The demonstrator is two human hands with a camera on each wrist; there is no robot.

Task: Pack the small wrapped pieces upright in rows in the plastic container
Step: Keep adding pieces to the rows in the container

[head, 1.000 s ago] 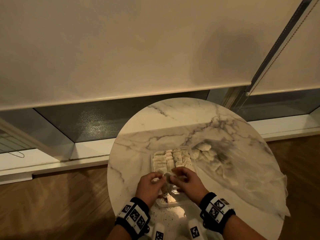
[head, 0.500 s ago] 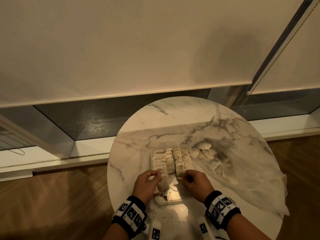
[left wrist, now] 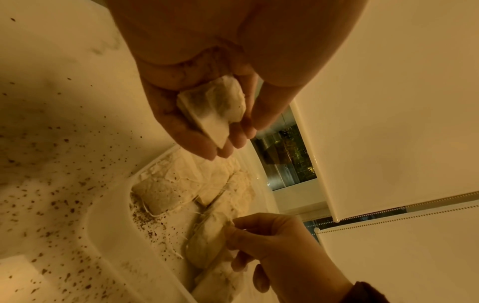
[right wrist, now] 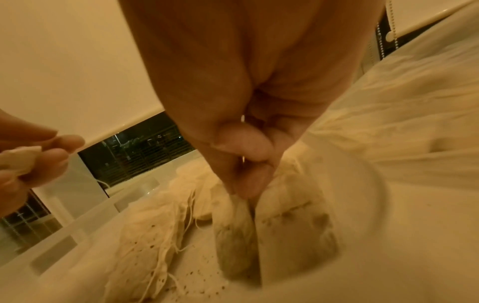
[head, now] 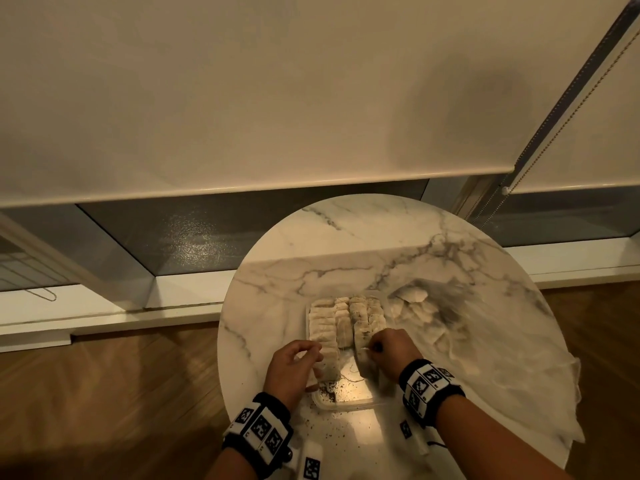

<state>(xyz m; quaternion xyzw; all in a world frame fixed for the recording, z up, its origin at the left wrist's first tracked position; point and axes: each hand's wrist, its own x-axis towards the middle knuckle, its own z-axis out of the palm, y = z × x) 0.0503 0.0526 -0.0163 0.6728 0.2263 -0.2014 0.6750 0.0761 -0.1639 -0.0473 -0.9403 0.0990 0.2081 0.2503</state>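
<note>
A clear plastic container sits on the round marble table, with rows of pale wrapped pieces standing in its far half. My left hand hovers at the container's left side and holds one wrapped piece between thumb and fingers. My right hand pinches the top of another piece that stands upright in the right-hand row. The same left-hand piece shows at the left edge of the right wrist view. The container's near part holds only crumbs.
A crumpled clear plastic bag with several loose pieces lies right of the container. Dark crumbs dot the table near me. Behind the table are a window sill and a lowered roller blind. Wooden floor surrounds the table.
The hands, close together over the container's near end a second ago, have moved apart. The right one has gone to the right-hand row with its piece; the left has drawn back left.
</note>
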